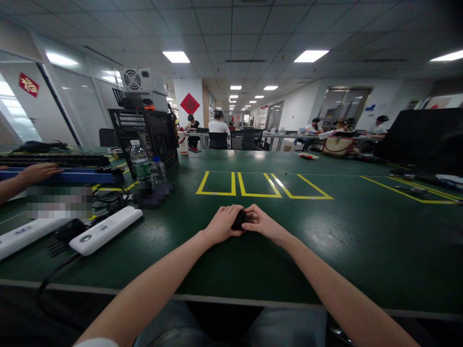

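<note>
A small black object [238,220], dark and blocky, is held between my two hands just above or on the green tabletop [231,270]; its exact kind does not show. My left hand [224,224] wraps round it from the left, fingers over the top and thumb low in front. From the right, my right hand [261,222] pinches its side with thumb and fingertips. Part of the object is hidden by the fingers. Beyond my hands, yellow tape outlines [217,193] mark the table.
White power strips [108,230] with black cables lie at left. Behind them stand plastic bottles [140,161] and an opened computer case [152,135]. Another person's hand [41,171] rests at a blue-edged item at far left. A dark monitor-like panel [419,137] stands at right.
</note>
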{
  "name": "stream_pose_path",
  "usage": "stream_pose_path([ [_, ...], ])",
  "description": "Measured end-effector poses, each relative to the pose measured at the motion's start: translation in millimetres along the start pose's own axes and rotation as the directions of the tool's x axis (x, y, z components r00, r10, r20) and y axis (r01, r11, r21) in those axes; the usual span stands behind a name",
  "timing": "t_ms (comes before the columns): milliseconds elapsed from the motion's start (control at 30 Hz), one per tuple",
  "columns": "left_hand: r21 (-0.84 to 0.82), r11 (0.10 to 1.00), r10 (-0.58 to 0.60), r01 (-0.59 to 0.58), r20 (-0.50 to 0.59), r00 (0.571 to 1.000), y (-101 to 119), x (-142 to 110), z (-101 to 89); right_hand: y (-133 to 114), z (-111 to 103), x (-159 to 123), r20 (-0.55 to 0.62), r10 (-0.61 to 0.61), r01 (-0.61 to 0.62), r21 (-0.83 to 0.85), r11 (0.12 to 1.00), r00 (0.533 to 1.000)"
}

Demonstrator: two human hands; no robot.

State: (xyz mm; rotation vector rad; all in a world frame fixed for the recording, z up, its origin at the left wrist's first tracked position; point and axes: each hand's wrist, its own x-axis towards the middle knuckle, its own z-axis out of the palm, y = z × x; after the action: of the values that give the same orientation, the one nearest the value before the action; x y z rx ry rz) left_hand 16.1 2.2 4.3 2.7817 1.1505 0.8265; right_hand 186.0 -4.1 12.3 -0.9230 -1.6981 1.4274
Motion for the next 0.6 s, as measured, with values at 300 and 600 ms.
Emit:
stream_pose_path([
  [300, -0.025, 1.000, -0.008, 0.008, 0.010, 1.000, 0.5, -0.4, -1.5, -0.7, 2.7, 2.2, -0.091, 0.048, -0.051, -0.028, 0.998, 0.995],
  [600, -0.021, 1.000, -0.015, 0.016, 0.012, 1.000, 0.7, -0.3, -0.9, -0.8, -1.9, -0.9, 0.020, -0.002, 0.002, -0.012, 1.000, 1.000],
])
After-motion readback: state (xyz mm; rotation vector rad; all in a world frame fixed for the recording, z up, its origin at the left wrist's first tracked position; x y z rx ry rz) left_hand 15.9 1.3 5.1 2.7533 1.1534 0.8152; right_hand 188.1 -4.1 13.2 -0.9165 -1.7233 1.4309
